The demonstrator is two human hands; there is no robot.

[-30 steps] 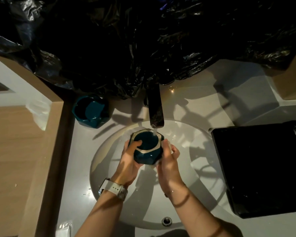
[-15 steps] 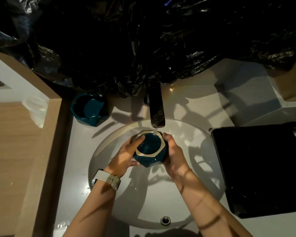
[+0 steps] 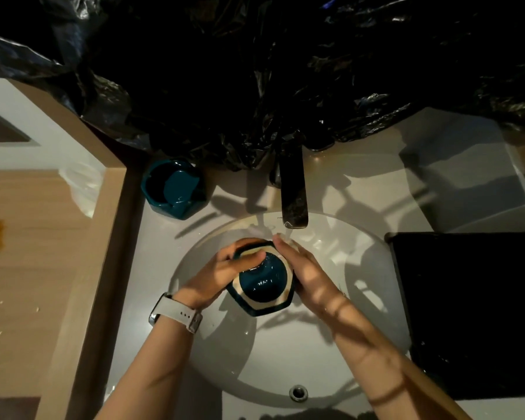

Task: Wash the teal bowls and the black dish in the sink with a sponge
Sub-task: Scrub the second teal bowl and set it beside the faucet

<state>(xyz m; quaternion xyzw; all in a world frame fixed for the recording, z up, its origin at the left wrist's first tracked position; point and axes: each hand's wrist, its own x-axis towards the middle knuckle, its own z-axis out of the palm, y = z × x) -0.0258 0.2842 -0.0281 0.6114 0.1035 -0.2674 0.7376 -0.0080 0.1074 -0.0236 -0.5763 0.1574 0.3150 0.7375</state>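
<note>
I see both hands over the white sink basin (image 3: 285, 368), holding one teal bowl (image 3: 262, 286) between them just below the faucet (image 3: 293, 192). The left hand (image 3: 222, 274) grasps the bowl from its far-left side, fingers curled over the rim with the thumb lying across the pale band inside. The right hand (image 3: 306, 274) lies flat along the bowl's right wall, fingers straight and pointing away from me toward the spout, pressing the bowl against the left hand. A thin stream of water (image 3: 287, 236) falls from the spout onto the right fingertips, just beyond the bowl's far edge.

The bowl is faceted, roughly hexagonal at the rim, and no side reads clearly longer than another. It is tipped so its mouth faces up and toward me; the glossy teal inside shows a wet shine.

A light-coloured watch (image 3: 176, 312) sits on the left wrist. Beyond the left hand and off to its left, a second teal bowl (image 3: 173, 189) stands upright on the white counter (image 3: 361, 183), well apart from the held one. To the right of the right hand, a black dish (image 3: 467, 313) lies flat on the counter beside the basin. Crumpled black plastic sheeting (image 3: 285, 71) hangs past the faucet, beyond both hands. Nearer me than the hands, the overflow hole (image 3: 298, 392) shows in the basin wall. I cannot make out a sponge in either hand.
</note>
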